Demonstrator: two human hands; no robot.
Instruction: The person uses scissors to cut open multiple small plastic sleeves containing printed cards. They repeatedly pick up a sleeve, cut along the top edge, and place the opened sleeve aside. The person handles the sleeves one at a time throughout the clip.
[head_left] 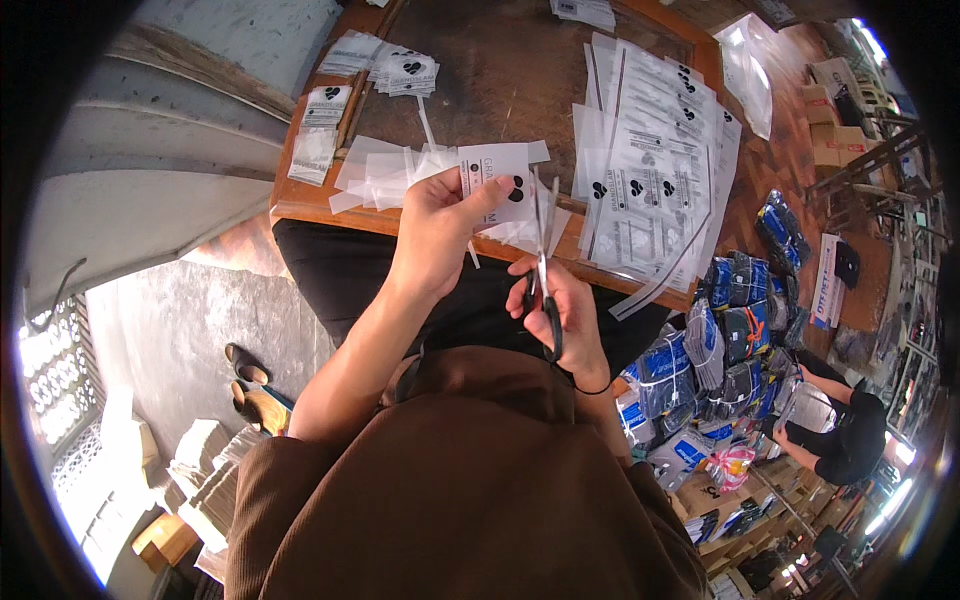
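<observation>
**Scissors [543, 235] beside a label [508, 158]**

Above the worktop's [490, 80] near edge, the left hand's [432, 225] fingers pinch the label; the right hand's [570, 312] fingers grip the scissors. Sheets [650, 140] lie on the worktop's right, loose labels [314, 147] on its left.

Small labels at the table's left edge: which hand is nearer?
Left: the left hand is to the right of the small labels; the right hand, holding scissors, is farther right.

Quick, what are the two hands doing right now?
Left hand: closed, pinching a white printed label between thumb and fingers.
Right hand: closed, gripping black-handled scissors.
</observation>
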